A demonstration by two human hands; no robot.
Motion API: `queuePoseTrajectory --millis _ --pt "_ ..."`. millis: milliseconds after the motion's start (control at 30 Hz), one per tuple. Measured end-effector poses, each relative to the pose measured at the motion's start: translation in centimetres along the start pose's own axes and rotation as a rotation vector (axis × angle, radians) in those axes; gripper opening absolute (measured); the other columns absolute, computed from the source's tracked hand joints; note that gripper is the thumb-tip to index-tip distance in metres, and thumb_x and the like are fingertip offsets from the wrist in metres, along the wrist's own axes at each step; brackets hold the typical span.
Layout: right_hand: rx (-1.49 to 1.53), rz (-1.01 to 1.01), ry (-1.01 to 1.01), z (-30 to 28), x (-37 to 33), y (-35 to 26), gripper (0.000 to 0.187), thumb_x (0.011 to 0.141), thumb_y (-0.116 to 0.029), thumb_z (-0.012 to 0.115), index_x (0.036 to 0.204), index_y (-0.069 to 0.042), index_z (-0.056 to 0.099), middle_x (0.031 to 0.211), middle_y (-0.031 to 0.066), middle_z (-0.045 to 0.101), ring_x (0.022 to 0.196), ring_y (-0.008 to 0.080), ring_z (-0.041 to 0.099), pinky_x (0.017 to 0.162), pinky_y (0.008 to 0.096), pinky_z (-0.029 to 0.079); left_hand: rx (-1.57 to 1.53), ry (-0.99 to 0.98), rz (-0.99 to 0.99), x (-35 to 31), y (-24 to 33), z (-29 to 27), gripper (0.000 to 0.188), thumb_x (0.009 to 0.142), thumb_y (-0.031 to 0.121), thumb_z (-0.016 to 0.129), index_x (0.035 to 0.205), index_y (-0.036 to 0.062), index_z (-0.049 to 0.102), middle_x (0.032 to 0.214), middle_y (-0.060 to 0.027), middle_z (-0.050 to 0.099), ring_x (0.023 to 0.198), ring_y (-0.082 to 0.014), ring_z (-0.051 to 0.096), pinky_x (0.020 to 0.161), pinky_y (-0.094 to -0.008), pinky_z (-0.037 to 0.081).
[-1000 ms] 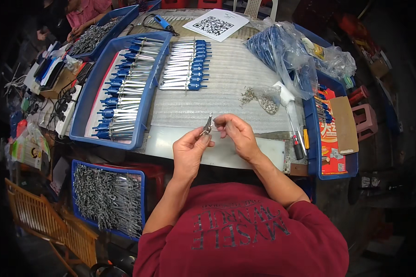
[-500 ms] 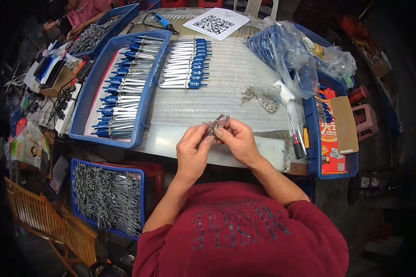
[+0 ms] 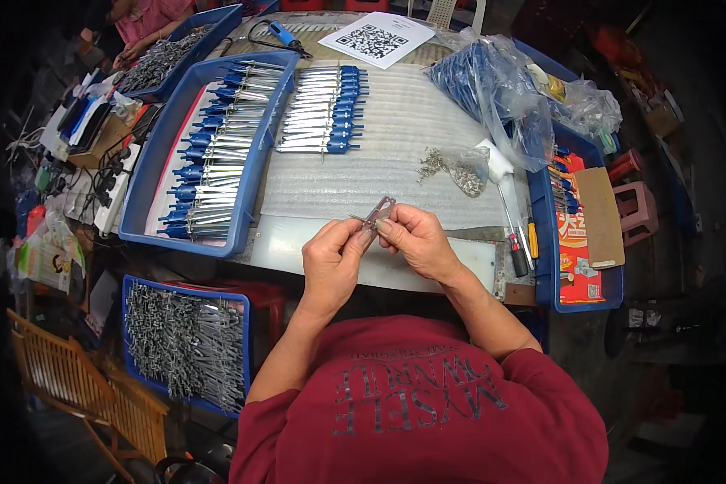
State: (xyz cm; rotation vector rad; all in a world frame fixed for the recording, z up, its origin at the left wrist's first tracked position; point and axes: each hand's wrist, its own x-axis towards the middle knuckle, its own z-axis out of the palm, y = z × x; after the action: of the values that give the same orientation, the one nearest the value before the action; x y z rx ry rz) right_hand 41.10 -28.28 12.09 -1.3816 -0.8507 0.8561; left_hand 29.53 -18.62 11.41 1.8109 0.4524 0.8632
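Observation:
Over the front edge of the table, my left hand (image 3: 332, 256) pinches a slim metal piece (image 3: 378, 208) between thumb and fingers. My right hand (image 3: 418, 242) closes on the same piece from the other side, its thumb meeting the left fingertips. The piece's lower end is hidden by my fingers, and its exact kind is too small to tell. Beyond my hands, small silvery metal parts (image 3: 431, 164) spill beside a clear plastic bag (image 3: 469, 176). A row of silver rods with blue ends (image 3: 340, 113) lies farther back on the white foam sheet (image 3: 411, 121).
At left stands a blue tray (image 3: 254, 173) of similar rods; below it, another blue bin (image 3: 248, 347) holds metal parts. On the right are a red-and-black screwdriver (image 3: 519, 256), a yellow-handled tool (image 3: 532, 239) and a blue tray (image 3: 547, 266). Another person's hand (image 3: 125, 56) shows at far left.
Both hands stay together with the metal piece, which now points up more visibly above the fingertips. The left hand has shifted very slightly left.

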Motion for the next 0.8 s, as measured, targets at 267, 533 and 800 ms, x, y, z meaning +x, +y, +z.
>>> queuePoseTrajectory --millis 267,533,800 --pt "0.017 0.027 -0.033 -0.21 -0.02 -0.19 0.019 0.087 -0.02 0.049 0.082 -0.002 0.054 0.071 -0.0012 0.052 0.061 0.0043 0.045 0.056 0.0183 0.039 -0.425 -0.126 -0.338 -0.23 0.05 0.08 0.012 0.082 0.006 0.054 0.089 -0.003 0.057 0.071 0.0009 0.054 0.062 -0.0038 0.047 0.054 -0.0171 0.037" --pt "-0.007 0.053 -0.017 -0.04 -0.28 -0.23 0.019 0.086 -0.02 0.05 0.082 -0.002 0.052 0.071 -0.0009 0.051 0.06 0.0044 0.045 0.055 0.0181 0.039 -0.561 -0.064 -0.317 -0.3 -0.07 0.54 0.013 0.082 0.008 0.054 0.09 -0.0027 0.055 0.076 -0.0023 0.058 0.064 -0.006 0.051 0.056 -0.0175 0.04" --pt "0.043 0.061 -0.007 0.39 -0.35 -0.47 0.016 0.085 -0.018 0.051 0.078 -0.003 0.049 0.069 -0.0008 0.049 0.06 0.0049 0.044 0.055 0.0186 0.039 -0.599 -0.026 -0.36 -0.33 0.32 0.56 0.012 0.082 0.009 0.054 0.088 -0.0012 0.056 0.073 -0.0012 0.056 0.061 -0.0051 0.049 0.054 -0.0173 0.039"
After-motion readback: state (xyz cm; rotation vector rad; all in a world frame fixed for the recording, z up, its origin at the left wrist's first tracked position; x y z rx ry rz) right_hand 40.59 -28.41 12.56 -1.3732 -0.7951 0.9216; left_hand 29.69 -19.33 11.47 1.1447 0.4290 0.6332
